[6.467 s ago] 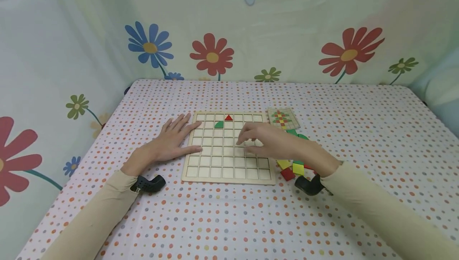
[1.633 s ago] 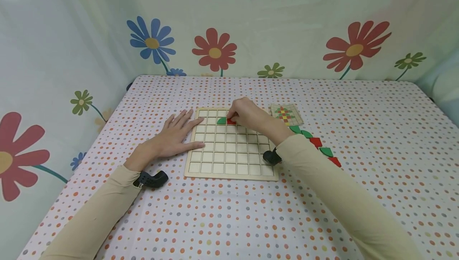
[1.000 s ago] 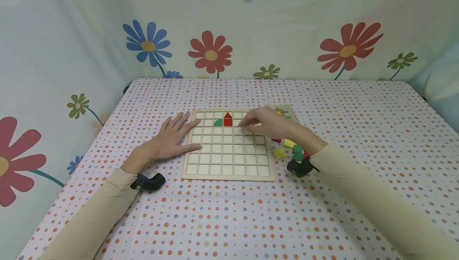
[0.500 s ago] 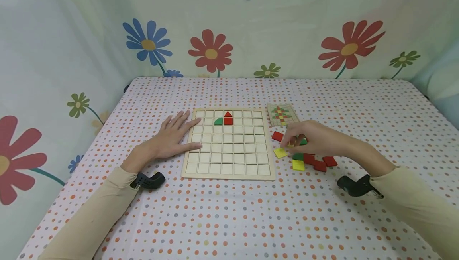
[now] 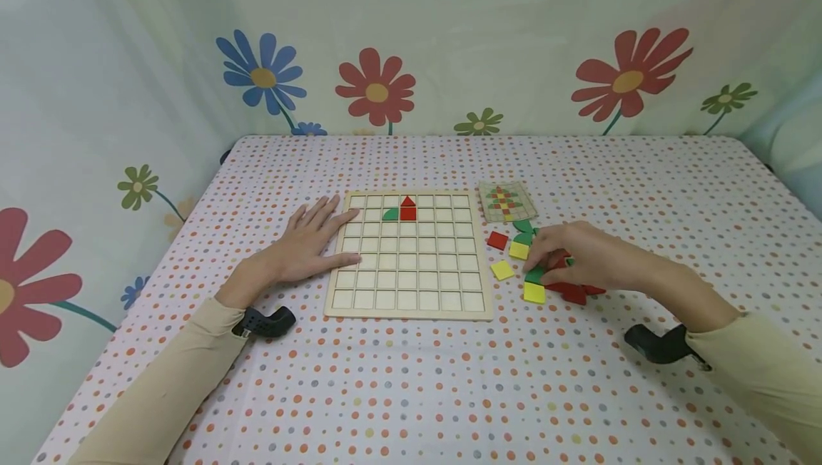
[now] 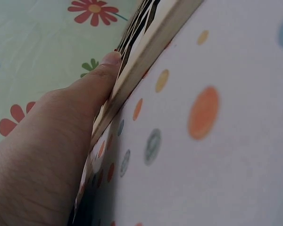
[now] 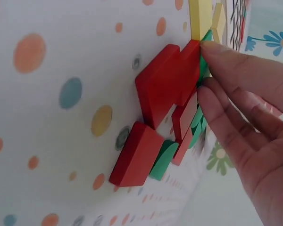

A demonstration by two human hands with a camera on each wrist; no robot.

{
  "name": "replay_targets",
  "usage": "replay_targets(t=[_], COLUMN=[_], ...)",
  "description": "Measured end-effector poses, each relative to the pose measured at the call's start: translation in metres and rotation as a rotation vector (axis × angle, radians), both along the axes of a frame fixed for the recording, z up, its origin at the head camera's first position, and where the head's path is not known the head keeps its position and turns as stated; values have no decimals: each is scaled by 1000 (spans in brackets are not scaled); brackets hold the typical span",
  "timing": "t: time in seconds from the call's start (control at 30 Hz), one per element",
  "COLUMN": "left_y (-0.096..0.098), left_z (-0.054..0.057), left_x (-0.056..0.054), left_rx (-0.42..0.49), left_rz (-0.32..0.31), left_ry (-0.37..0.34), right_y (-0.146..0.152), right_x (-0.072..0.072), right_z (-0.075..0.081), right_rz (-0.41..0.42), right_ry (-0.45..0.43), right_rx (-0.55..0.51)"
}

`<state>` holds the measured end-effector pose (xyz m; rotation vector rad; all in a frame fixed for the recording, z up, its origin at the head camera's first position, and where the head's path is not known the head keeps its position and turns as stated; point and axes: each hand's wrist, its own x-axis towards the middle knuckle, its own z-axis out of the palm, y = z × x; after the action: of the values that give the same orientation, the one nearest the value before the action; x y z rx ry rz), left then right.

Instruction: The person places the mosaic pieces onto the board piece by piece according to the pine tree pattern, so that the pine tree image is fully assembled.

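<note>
My left hand (image 5: 308, 244) lies spread on the left edge of a wooden grid board (image 5: 411, 314); in the left wrist view its thumb (image 6: 108, 61) rests over the board's rim. In the board's upper cells sit a red triangle (image 5: 408, 201), a red square (image 5: 408, 214) and a green quarter-round tile (image 5: 391, 215). Right of the board, my right hand (image 5: 587, 258) reaches down into loose tiles, thumb and fingers pinching a green tile (image 5: 534, 275) by its edges. That tile's outline is partly hidden by the fingers. Red tiles (image 7: 162, 84) lie close beneath the hand.
A pattern card (image 5: 507, 201) with a tree design lies beyond the loose tiles. Yellow squares (image 5: 502, 269) and a red square (image 5: 497, 239) lie between board and right hand. A dotted cloth (image 5: 385, 394) covers the table.
The red square went into the cell below the triangle under my right hand. That hand then let go, moved right to the loose tiles and closed on a green one. My left hand stayed put.
</note>
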<state>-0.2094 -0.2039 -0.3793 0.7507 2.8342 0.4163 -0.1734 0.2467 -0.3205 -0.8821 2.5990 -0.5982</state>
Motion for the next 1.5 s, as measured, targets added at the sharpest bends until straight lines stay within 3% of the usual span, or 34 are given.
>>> replay_targets(t=[0.33, 0.57, 1.0, 1.5], left_y=[-2, -3, 0, 1], left_z=[-1, -2, -1, -2], left_x=[1, 0, 0, 0], left_rx=[-7, -16, -13, -6], left_rz=[10, 14, 5, 5], left_ry=[2, 7, 5, 9], right_y=[-17, -20, -18, -13], right_x=[-4, -1, 4, 0], right_z=[7, 7, 6, 6], right_rz=[-45, -62, -39, -74], right_ry=[15, -2, 86, -35], right_rx=[87, 66, 97, 81])
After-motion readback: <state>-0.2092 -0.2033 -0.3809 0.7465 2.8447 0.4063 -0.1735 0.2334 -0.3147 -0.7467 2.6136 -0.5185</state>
